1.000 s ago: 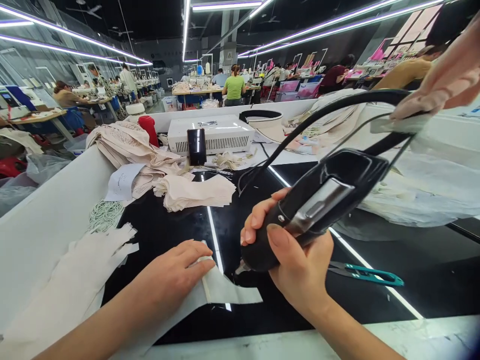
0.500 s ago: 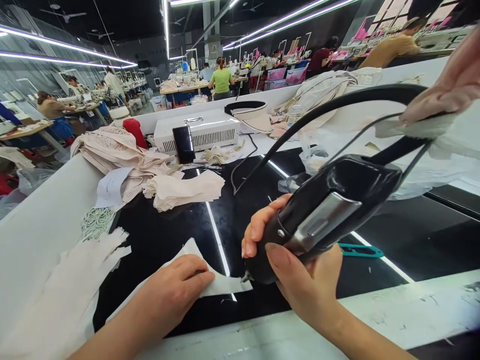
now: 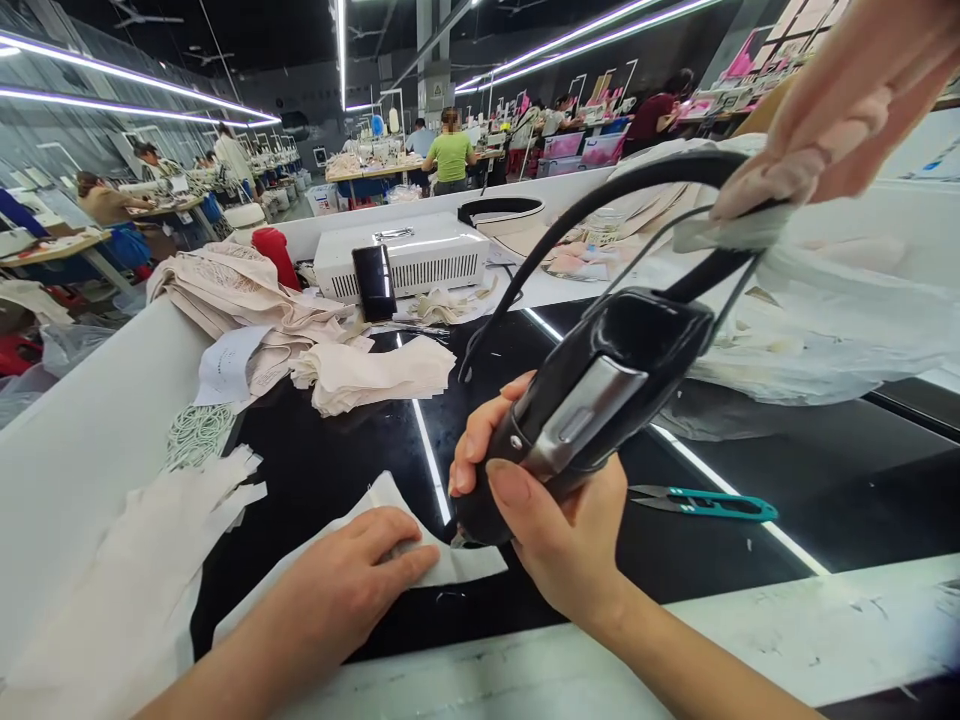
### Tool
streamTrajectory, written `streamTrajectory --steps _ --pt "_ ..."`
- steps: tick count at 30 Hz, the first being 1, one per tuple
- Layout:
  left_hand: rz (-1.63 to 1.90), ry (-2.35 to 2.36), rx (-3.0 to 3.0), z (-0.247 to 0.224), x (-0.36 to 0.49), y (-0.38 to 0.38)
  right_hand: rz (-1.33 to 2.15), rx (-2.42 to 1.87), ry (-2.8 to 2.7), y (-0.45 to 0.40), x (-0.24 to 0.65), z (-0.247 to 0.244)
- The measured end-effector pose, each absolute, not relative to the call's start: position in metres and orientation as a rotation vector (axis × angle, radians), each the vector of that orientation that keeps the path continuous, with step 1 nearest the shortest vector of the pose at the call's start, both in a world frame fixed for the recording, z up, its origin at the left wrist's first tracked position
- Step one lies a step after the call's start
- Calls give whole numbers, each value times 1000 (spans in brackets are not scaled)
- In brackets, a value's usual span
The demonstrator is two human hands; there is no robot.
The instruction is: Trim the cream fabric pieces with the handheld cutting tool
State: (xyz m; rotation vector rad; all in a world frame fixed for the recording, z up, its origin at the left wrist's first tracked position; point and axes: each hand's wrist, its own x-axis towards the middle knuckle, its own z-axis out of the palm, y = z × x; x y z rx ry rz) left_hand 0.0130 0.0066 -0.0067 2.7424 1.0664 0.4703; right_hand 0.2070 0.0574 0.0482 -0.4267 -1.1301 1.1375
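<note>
My right hand (image 3: 555,510) is wrapped round a black handheld tool (image 3: 592,390) with a silver lever, its tip low over the edge of a white curved fabric piece (image 3: 480,564). The fabric lies on the glossy black surface (image 3: 300,460). My left hand (image 3: 360,570) rests on the fabric, left of the tip, fingers together and thumb stretched along it; part of the fabric is hidden beneath. A thick black cable loops from the tool up to a pinkish cloth-like bundle (image 3: 810,140) at the upper right.
Teal snips (image 3: 712,503) lie right of my right hand. Cut fabric strips (image 3: 375,372), a pale fabric stack (image 3: 127,570), green cords (image 3: 199,436), a phone (image 3: 373,284) and a white box (image 3: 427,255) surround the work area. People sit at machines beyond.
My right hand and the tool have moved left along the fabric edge, nearer my left hand. The cable and bundle have shifted left too, and more of the snips shows.
</note>
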Motion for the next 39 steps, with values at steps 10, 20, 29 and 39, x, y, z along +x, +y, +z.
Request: streamTrajectory --steps 10,20,29,39 --pt "445 1068 2693 -7 16 6 1103 -466 -1151 54 210 47" --pt "473 1059 2679 -11 13 5 1088 -466 -1151 60 199 50" --pt "546 1094 2689 -14 9 6 1085 -571 -1171 61 193 51" --pt "591 1076 2723 -8 11 8 1050 -586 -1146 66 183 53"
